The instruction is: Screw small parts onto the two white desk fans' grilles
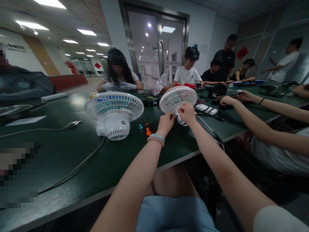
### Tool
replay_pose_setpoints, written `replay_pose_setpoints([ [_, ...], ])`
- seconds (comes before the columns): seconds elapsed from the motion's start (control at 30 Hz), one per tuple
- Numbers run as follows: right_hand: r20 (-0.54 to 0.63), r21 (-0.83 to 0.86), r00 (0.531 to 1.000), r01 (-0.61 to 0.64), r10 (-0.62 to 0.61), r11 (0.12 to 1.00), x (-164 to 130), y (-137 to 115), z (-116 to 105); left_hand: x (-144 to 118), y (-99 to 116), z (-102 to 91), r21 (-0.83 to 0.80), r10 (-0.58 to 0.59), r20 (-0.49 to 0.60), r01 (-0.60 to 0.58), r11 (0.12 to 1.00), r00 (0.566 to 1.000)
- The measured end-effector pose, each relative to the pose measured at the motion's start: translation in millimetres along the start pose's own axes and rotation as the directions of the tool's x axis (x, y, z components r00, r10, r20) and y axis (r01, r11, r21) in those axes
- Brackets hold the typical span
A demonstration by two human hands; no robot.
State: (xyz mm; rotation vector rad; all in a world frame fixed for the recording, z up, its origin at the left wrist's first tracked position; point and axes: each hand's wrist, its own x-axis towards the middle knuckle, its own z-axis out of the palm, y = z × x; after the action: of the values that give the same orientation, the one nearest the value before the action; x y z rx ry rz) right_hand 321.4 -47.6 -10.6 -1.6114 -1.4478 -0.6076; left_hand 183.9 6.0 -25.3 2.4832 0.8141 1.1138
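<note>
White plastic makes up the small fan (pixel 178 100) that both hands work on; it sits tilted on the dark green table (pixel 72 154), near its front edge, with the grille facing away and the motor housing turned toward the person. The right hand (pixel 187 113) closes on the back of that housing, fingers curled tight around it. The left hand (pixel 166 123), wearing a bead bracelet (pixel 156 139), pinches at the lower rear of the same housing; its fingertips are closed on the plastic, though whether they also hold a small part I cannot tell. To do this well, I judge the right hand should keep the body steady while the left works with light, square pressure, so the thin plastic does not twist or slip.

Just left of the hands lies an orange screwdriver (pixel 147 129), with a small teal bit (pixel 140 127) beside it. Further left a second white fan (pixel 114 112) rests face up, its cord (pixel 72 170) trailing toward the table edge. To the right, a neighbour's arms (pixel 253 109) reach across the table. Other people sit at the far side.
</note>
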Motion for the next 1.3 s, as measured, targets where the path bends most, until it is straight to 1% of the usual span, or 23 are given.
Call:
replay_pose_setpoints([
  [0.17, 0.029, -0.026, 0.999, -0.014, 0.015, 1.000, 1, 2, 2, 1, 0, 0.5, 0.006, 0.005, 0.001, -0.005, 1.000, 1.000],
  [0.27, 0.017, -0.023, 1.000, -0.008, 0.008, 1.000, 0, 2, 2, 1, 0, 0.8, -0.010, 0.006, 0.006, -0.005, 1.000, 1.000],
  [0.43, -0.020, -0.029, 0.999, 0.028, -0.029, 0.999, -1, 3, 2, 0, 0, 0.6, -0.044, 0.046, -0.005, -0.046, 0.998, 0.999],
  [0.53, -0.025, -0.052, 0.999, 0.028, -0.029, 0.998, -1, 3, 2, 0, 2, -0.9, -0.042, 0.039, 0.007, -0.038, 0.998, 0.999],
  [0.63, -0.013, -0.068, 0.999, 0.029, -0.030, 0.997, 0, 3, 3, 0, 4, -2.4, -0.030, 0.025, 0.021, -0.024, 0.999, 0.999],
  [0.73, 0.008, -0.067, 0.999, 0.039, -0.038, 0.997, 0, 2, 2, 0, 5, -3.1, -0.016, 0.036, 0.012, -0.036, 0.999, 0.999],
  [0.8, 0.043, -0.067, 0.998, 0.044, -0.042, 0.997, 0, 1, 0, 0, 5, -2.9, -0.004, 0.052, 0.000, -0.052, 0.999, 0.999],
  [0.87, 0.105, -0.072, 0.993, 0.055, -0.048, 0.996, -1, -2, -3, 0, 4, -2.5, -0.001, 0.062, -0.008, -0.062, 0.998, 0.998],
  [1.03, 0.257, -0.150, 0.966, 0.085, -0.045, 0.985, -4, -10, -14, 1, 1, -1.0, 0.014, 0.019, 0.016, -0.020, 1.000, 1.000],
  [1.1, 0.302, -0.185, 0.952, 0.113, -0.053, 0.976, -5, -13, -18, 1, 1, -0.3, 0.001, 0.026, 0.012, -0.026, 1.000, 1.000],
  [1.2, 0.357, -0.228, 0.933, 0.138, -0.050, 0.964, -6, -16, -22, 1, 2, 0.4, -0.021, 0.044, -0.002, -0.044, 0.999, 0.999],
  [1.3, 0.378, -0.251, 0.925, 0.142, -0.038, 0.958, -6, -18, -24, 1, 3, 0.2, -0.012, 0.053, -0.002, -0.053, 0.999, 0.999],
])
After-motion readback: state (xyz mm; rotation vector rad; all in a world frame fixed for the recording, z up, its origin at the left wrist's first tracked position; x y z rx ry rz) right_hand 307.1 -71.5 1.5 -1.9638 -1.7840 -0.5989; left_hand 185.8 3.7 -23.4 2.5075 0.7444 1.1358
